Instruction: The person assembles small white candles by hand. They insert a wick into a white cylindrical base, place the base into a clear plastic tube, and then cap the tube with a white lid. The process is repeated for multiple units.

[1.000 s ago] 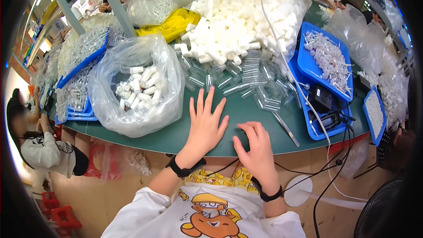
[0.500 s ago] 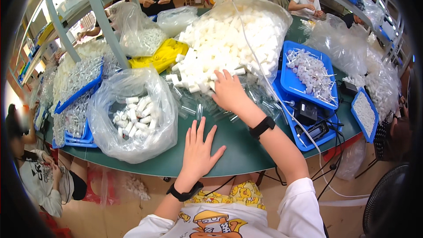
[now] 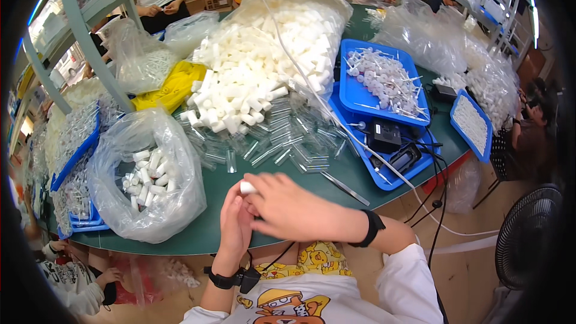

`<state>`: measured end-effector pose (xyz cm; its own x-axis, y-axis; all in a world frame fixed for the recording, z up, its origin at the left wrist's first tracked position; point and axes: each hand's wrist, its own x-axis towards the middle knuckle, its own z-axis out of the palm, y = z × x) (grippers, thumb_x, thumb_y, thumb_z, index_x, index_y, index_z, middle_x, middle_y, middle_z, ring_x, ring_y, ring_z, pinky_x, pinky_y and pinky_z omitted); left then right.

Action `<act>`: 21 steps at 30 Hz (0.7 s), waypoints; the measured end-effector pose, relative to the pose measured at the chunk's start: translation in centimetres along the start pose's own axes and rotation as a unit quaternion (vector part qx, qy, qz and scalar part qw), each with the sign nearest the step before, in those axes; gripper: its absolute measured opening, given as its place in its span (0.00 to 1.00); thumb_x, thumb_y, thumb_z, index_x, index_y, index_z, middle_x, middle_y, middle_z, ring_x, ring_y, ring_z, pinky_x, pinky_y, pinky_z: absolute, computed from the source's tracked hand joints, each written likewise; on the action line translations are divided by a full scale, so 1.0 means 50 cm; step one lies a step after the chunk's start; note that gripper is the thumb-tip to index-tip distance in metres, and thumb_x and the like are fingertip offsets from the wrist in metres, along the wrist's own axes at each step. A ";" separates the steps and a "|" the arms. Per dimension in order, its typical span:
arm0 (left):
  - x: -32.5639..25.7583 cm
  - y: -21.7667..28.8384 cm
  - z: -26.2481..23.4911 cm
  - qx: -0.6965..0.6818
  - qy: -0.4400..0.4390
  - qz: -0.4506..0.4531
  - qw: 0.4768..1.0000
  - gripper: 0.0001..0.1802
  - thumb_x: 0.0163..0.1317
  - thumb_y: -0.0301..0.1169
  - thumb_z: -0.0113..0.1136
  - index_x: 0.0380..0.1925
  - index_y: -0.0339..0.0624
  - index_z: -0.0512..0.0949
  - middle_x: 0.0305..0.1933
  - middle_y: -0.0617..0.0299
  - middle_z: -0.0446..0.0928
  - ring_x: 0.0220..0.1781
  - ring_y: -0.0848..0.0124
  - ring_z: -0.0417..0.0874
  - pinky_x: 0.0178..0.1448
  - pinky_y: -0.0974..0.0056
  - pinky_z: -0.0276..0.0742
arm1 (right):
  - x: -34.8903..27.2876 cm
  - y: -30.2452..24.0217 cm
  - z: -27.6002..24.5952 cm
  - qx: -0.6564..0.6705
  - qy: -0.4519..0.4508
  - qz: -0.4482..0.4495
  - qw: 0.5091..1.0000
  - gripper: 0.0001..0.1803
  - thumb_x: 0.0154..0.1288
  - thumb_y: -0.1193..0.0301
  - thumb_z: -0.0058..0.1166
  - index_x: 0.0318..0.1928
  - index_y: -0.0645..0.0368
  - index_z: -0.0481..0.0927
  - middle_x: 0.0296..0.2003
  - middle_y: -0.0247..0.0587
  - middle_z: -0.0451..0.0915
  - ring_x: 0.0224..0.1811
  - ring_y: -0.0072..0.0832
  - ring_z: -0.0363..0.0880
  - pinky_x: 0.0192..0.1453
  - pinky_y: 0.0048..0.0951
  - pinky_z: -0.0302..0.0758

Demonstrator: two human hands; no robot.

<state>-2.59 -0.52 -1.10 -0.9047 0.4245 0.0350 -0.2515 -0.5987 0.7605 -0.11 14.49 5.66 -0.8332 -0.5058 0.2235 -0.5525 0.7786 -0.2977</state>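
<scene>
Both of our hands have come together low in the frame since half a second ago, when the right hand [image 3: 300, 213] was reaching up into the white heap and the left hand [image 3: 236, 228] lay flat on the green surface [image 3: 210, 228]. Now we hold a small white cylinder [image 3: 247, 188] between them, at the lower middle of the frame just above the surface's near edge. Our right hand's fingers curl over it; the left hand stands upright against them, fingers partly bent. Which hand truly grips the piece we cannot tell, since the fingers overlap.

Above the hands, at centre frame, lie scattered clear tubes [image 3: 282, 144], and behind them a large heap of white cylinders [image 3: 252, 78] spills from an open plastic bag. At left sits a clear bag [image 3: 150, 186] holding more white pieces. A blue tray [image 3: 384, 81] of small stemmed parts stands at upper right, with dark devices and cables just below it.
</scene>
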 end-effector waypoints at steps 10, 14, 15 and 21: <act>0.006 -0.036 -0.009 -0.032 0.047 -0.029 0.998 0.09 0.64 0.24 0.49 0.44 0.35 0.69 0.39 0.62 0.72 0.40 0.76 0.74 0.52 0.69 0.70 | -0.093 0.165 -0.139 0.147 -0.009 0.090 0.985 0.18 0.60 0.62 0.54 0.44 0.64 0.78 0.49 0.54 0.75 0.51 0.45 0.74 0.55 0.38 0.70; -0.001 -0.034 0.001 0.008 0.062 0.005 0.998 0.08 0.64 0.29 0.48 0.42 0.39 0.67 0.42 0.58 0.73 0.43 0.72 0.75 0.50 0.65 0.71 | -0.127 0.301 -0.224 -0.086 0.105 0.254 0.958 0.14 0.55 0.66 0.55 0.39 0.63 0.80 0.35 0.50 0.80 0.43 0.44 0.78 0.50 0.39 0.74; 0.001 -0.036 0.009 0.019 0.064 0.006 0.998 0.09 0.64 0.31 0.48 0.43 0.40 0.67 0.43 0.57 0.73 0.43 0.71 0.75 0.49 0.65 0.72 | -0.151 0.344 -0.238 -0.171 0.157 0.294 0.927 0.13 0.54 0.67 0.56 0.38 0.62 0.81 0.33 0.51 0.80 0.42 0.44 0.78 0.48 0.40 0.74; 0.003 -0.026 0.010 0.011 0.061 -0.044 0.997 0.09 0.66 0.25 0.42 0.44 0.37 0.67 0.44 0.52 0.73 0.43 0.66 0.77 0.45 0.63 0.74 | -0.235 0.510 -0.257 -0.311 0.155 0.395 0.851 0.12 0.45 0.71 0.62 0.33 0.60 0.80 0.35 0.48 0.75 0.40 0.45 0.77 0.45 0.41 0.74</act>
<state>-2.20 0.66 -1.78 -0.9152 0.3876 -0.1105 -0.3250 -0.5474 0.7712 -4.09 45.07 7.37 -0.8396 0.3126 0.4443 0.3755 0.9250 0.0586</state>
